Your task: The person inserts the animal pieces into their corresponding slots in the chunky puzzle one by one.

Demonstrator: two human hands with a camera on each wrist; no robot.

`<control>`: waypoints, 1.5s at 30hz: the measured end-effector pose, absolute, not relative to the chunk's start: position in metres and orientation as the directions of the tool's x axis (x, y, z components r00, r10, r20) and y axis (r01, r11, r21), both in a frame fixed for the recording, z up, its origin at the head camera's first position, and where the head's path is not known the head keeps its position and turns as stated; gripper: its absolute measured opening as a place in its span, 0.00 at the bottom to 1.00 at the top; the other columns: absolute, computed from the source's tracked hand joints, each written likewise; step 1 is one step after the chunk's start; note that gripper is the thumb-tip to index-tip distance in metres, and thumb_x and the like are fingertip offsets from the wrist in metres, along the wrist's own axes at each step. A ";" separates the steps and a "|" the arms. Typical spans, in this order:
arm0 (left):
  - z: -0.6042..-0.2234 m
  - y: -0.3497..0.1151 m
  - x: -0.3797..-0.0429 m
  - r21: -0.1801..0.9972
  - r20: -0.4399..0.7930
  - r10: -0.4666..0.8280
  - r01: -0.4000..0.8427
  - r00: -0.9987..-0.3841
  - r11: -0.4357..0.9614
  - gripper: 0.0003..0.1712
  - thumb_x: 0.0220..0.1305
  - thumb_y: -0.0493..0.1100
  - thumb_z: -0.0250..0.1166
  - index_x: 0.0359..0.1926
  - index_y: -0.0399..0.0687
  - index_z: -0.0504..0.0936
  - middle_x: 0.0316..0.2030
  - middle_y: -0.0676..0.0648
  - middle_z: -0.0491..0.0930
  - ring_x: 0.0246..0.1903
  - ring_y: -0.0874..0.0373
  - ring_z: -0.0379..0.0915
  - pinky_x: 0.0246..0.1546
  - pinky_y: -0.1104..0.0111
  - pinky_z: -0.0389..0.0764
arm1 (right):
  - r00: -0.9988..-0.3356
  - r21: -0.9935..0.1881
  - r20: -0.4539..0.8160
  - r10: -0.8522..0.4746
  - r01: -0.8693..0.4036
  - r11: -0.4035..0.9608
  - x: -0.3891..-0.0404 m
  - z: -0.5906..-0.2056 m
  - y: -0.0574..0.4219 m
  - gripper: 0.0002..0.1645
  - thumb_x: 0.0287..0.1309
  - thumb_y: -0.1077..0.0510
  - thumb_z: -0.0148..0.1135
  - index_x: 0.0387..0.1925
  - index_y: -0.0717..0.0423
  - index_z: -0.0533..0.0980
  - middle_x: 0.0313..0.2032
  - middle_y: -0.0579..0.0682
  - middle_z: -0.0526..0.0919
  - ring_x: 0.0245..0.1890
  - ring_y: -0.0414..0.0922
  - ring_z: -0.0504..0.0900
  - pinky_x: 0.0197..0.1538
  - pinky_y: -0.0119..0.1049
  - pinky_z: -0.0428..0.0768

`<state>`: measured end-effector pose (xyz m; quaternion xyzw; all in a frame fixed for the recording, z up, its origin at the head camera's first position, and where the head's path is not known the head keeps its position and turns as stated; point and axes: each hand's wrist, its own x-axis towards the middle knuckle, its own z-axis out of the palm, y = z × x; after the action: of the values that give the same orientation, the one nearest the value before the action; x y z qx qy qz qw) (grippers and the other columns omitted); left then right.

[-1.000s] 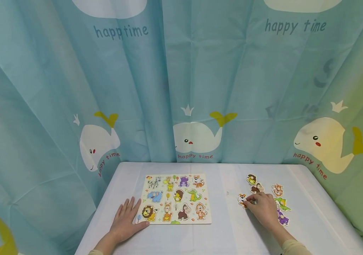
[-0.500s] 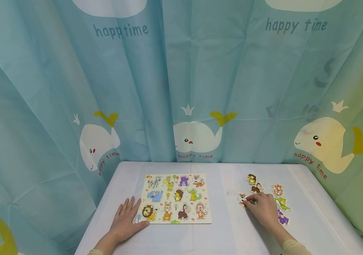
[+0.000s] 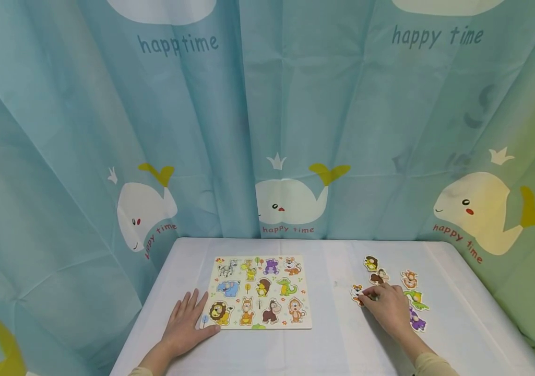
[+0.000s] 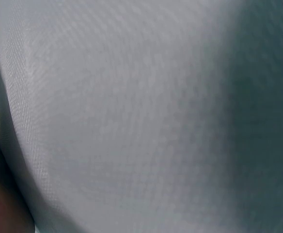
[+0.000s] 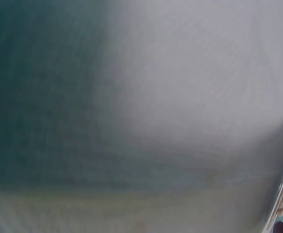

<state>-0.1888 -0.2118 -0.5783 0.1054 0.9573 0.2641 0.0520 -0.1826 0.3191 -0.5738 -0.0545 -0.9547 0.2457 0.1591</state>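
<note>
My left hand (image 3: 183, 326) lies flat with spread fingers on the tablecloth, its thumb touching the lower left corner of an animal puzzle board (image 3: 305, 292). Pictures of a zebra, lion, elephant and several other animals cover the board. Off to the right, my right hand (image 3: 388, 309) pinches an orange and white tiger puzzle piece (image 3: 356, 292) between thumb and fingers; the hand hides part of it. Just beyond those fingers lie a gorilla piece (image 3: 379, 277) and a hedgehog piece (image 3: 370, 263). Both wrist views show mostly blurred cloth, with bits of fingers at the edges.
Right of my right hand lie an orange-brown piece (image 3: 409, 279), a green crocodile piece (image 3: 416, 300) and a purple piece (image 3: 417, 319). A white cloth covers the table (image 3: 328, 339). A blue whale-print curtain (image 3: 290, 120) hangs behind it and along the sides.
</note>
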 end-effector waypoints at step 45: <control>-0.572 -0.210 -0.192 0.461 -0.131 0.201 0.120 -0.971 0.879 0.63 0.56 0.75 0.65 0.80 0.42 0.57 0.79 0.34 0.46 0.78 0.34 0.32 0.76 0.40 0.33 | -0.930 -0.525 0.353 0.106 -0.103 0.845 -0.240 -0.543 0.242 0.08 0.52 0.50 0.78 0.28 0.48 0.87 0.34 0.47 0.82 0.44 0.54 0.73 0.47 0.54 0.70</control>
<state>-0.1921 -0.2100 -0.5718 0.0830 0.9654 0.2311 0.0877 -0.2402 0.2419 -0.5427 -0.0007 -0.9420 0.2785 0.1873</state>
